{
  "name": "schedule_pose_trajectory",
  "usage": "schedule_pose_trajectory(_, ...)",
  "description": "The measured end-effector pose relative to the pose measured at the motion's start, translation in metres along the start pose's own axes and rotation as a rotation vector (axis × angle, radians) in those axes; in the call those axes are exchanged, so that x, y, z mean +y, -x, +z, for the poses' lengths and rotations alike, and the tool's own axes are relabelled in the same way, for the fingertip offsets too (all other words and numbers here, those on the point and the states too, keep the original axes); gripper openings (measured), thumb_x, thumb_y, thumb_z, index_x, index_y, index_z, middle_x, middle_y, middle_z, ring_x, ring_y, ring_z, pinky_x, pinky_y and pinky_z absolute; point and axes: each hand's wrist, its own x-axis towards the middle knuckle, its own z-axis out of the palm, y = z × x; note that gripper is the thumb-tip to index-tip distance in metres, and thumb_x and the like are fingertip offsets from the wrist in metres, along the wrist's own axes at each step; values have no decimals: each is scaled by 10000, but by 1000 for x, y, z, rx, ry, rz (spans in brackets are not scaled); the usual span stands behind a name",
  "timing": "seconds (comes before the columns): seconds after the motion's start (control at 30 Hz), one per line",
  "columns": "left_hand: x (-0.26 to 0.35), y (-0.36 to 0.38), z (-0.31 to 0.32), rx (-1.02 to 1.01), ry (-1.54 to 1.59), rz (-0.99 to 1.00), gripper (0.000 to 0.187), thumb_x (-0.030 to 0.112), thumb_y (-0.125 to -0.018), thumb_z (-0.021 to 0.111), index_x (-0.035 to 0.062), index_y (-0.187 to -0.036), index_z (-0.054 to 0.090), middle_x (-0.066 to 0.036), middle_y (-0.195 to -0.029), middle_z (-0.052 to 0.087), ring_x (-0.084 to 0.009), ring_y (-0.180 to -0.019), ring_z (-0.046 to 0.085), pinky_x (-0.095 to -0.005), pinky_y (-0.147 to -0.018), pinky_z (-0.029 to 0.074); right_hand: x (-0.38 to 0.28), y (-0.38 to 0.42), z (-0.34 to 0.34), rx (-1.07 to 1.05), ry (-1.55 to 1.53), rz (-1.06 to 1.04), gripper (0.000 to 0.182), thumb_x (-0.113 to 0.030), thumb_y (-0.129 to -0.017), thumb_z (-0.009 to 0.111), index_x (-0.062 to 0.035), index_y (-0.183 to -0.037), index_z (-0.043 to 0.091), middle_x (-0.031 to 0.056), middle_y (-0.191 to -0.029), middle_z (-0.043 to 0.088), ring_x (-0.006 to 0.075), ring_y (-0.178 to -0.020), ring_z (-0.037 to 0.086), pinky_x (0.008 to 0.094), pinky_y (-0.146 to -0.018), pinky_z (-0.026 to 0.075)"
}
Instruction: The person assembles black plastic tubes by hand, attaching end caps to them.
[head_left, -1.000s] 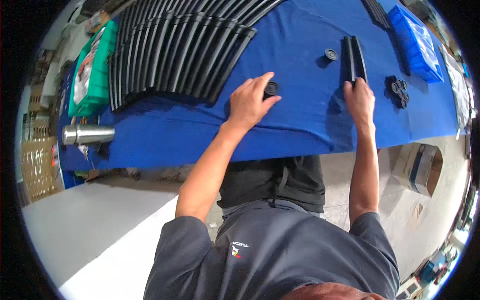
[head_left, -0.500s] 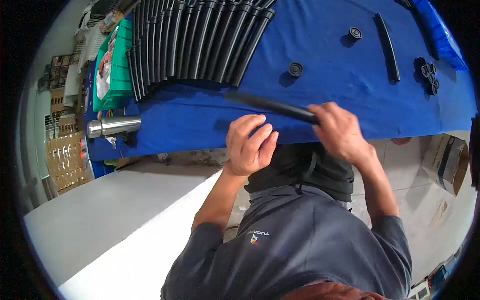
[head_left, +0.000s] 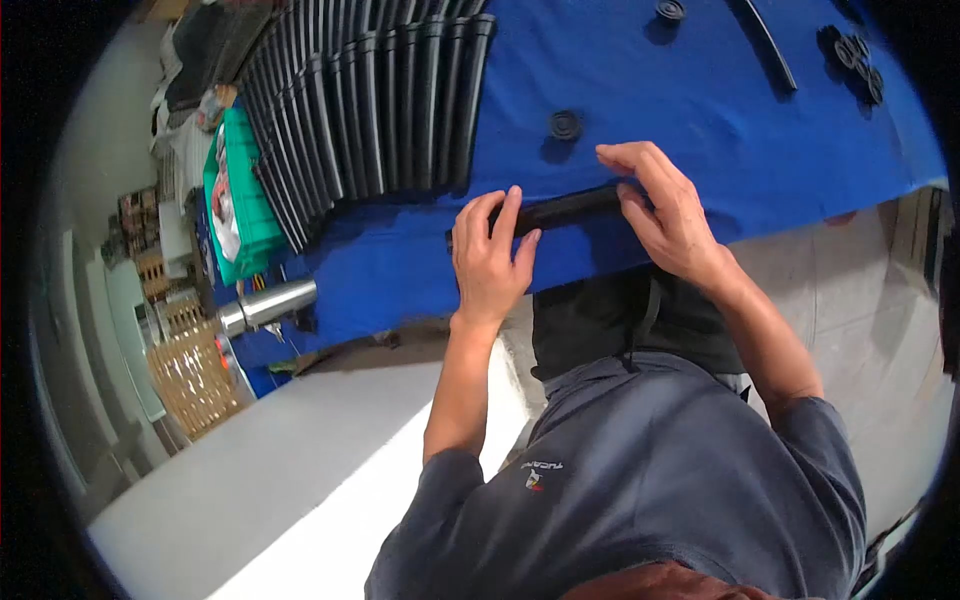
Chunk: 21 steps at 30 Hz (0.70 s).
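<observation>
A black tube (head_left: pixel 572 208) spans the gap between my two hands, low over the front part of the blue-covered table. My left hand (head_left: pixel 487 255) is around the tube's left part, the fingers at its far side and the thumb at its near side. At the tube's right end is my right hand (head_left: pixel 672 210), its fingers stretched out and apart from the thumb, with the thumb tip right by the end. Beyond the tube, a round ribbed black cap (head_left: pixel 565 125) sits on the cloth.
Many black tubes (head_left: pixel 400 110) lie side by side at the back left. Next to them are a green bin (head_left: pixel 262 215) and a metal flask (head_left: pixel 268 307). Another cap (head_left: pixel 669 10), a thin black strip (head_left: pixel 765 45) and several clustered caps (head_left: pixel 855 62) lie at the back right of the blue cloth (head_left: pixel 690 90).
The tube, swinging in my right hand before, now lies level between both hands. My left hand has come onto it, and my right fingers have spread. The camera view has shifted.
</observation>
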Motion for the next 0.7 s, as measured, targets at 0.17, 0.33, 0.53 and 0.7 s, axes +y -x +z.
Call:
schedule_pose_trajectory(0.17, -3, -5, 5, -163, 4, 94, 498, 34, -829, 759, 27, -1312, 641, -174, -1153, 642, -352, -1044, 623, -439, -924, 512, 16, 6, 5, 75, -74, 86, 476, 139, -825, 506, 39, -1287, 564, 218, -1140, 617, 370, -1044, 667, 421, -931, 549)
schedule_pose_trajectory(0.33, -8, -15, 9, -206, -31, 102, 442, -32, -842, 691, 7, -1280, 647, -160, -1137, 644, -351, -1035, 617, -446, -915, 501, 18, 9, 7, 137, -192, 142, 483, 130, -822, 530, 39, -1295, 565, 208, -1127, 629, 346, -1041, 687, 403, -932, 565)
schedule_pose_trajectory(0.53, 5, -16, -13, -190, 133, 40, 413, -65, -845, 656, -29, -1256, 639, -190, -1170, 646, -365, -1067, 632, -440, -944, 511, 18, 11, -3, 31, -277, 52, 516, 30, -854, 650, -12, -1363, 576, 164, -1105, 644, 290, -1007, 679, 383, -915, 559)
schedule_pose_trajectory(0.7, 22, -20, -31, -321, 242, 13, 417, -29, -910, 622, -29, -1327, 619, -204, -1221, 664, -359, -1091, 653, -431, -957, 517, 17, 12, -9, -75, -439, 10, 529, -136, -856, 782, -49, -1356, 633, 97, -999, 645, 225, -907, 630, 371, -835, 527)
